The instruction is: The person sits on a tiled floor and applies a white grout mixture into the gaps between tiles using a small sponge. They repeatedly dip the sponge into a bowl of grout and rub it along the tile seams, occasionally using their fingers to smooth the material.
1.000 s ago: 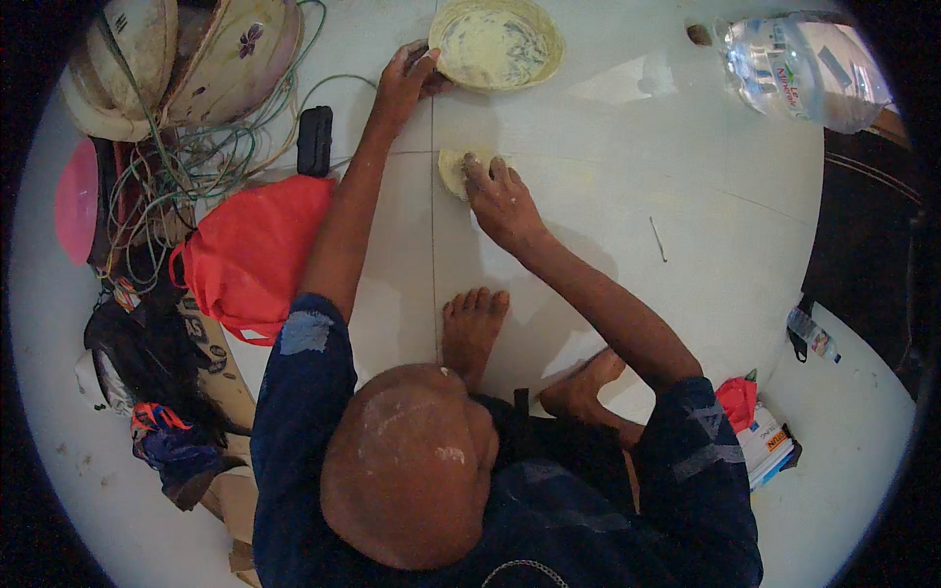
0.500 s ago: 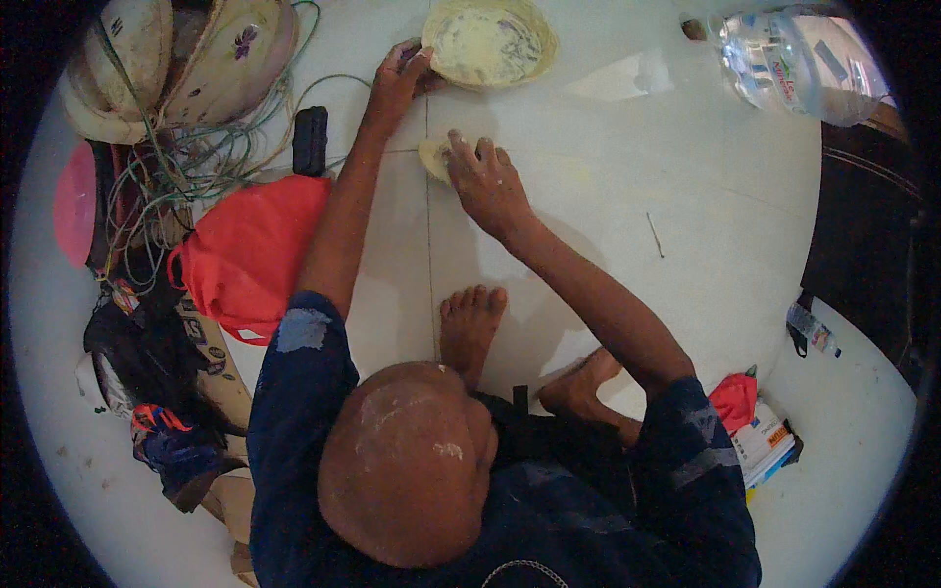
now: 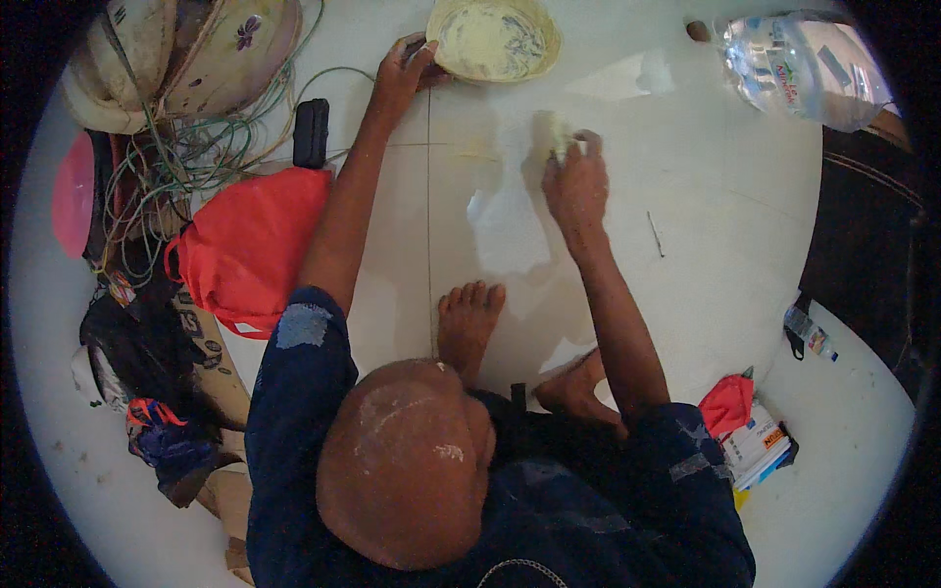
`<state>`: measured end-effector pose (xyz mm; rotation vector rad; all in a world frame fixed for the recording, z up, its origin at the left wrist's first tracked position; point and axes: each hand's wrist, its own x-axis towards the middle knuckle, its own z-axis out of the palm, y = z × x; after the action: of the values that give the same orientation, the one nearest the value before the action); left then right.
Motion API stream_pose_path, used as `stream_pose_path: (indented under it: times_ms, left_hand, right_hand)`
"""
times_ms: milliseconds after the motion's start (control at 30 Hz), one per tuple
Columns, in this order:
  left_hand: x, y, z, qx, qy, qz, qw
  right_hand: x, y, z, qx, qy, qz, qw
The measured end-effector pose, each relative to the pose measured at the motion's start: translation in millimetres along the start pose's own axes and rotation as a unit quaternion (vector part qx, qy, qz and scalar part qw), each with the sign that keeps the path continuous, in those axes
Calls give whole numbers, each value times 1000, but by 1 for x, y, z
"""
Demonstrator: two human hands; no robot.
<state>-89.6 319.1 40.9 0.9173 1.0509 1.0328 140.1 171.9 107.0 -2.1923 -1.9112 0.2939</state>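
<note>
My left hand [image 3: 403, 71] grips the left rim of a pale yellow bowl [image 3: 493, 37] at the top, whose inside is coated with powdery residue and darker streaks. Below and right of it, my right hand [image 3: 578, 183] is closed on a pale yellow pad [image 3: 550, 125] against the white tiled floor [image 3: 706, 167]; the pad is partly behind the fingers and blurred. A faint yellowish smear shows on the tiles left of that hand. A thin white stick [image 3: 655, 235] lies to its right.
Left side: pale cracked helmet-like shells [image 3: 216, 69], tangled cords, a black case [image 3: 311, 132], a red bag [image 3: 250, 245], pink plastic, dark cloth and cardboard. Right side: a large water jug [image 3: 784, 69], a small bottle [image 3: 814, 333], red cloth and papers [image 3: 750, 441]. My bare feet rest below my hands.
My right hand has moved to the right and slightly upward with the pad, from near the middle tile seam. My left hand stays on the bowl's rim, shifted very slightly upward.
</note>
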Motion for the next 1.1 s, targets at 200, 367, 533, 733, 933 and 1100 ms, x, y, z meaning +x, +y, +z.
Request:
stream_pose_path:
  times_ms: [200, 367, 533, 733, 933, 1100]
  left_hand:
    - [2, -1, -4, -26, -2, 13, 1000]
    - [0, 4, 6, -8, 4, -6, 1000]
    - [2, 1, 6, -4, 17, -10, 1000]
    - [2, -3, 5, -14, 11, -6, 1000]
    - [1, 4, 11, 14, 35, -21, 999]
    - [1, -3, 5, -6, 24, -11, 1000]
  right_hand:
    - [-3, 85, -23, -16, 25, 225, 974]
    - [-13, 91, -18, -29, -1, 213, 977]
    - [-5, 58, 0, -18, -8, 207, 978]
    - [-7, 2, 22, 18, 31, 145, 989]
    - [-5, -63, 43, 71, -40, 133, 988]
    - [-7, -73, 50, 74, -34, 116, 990]
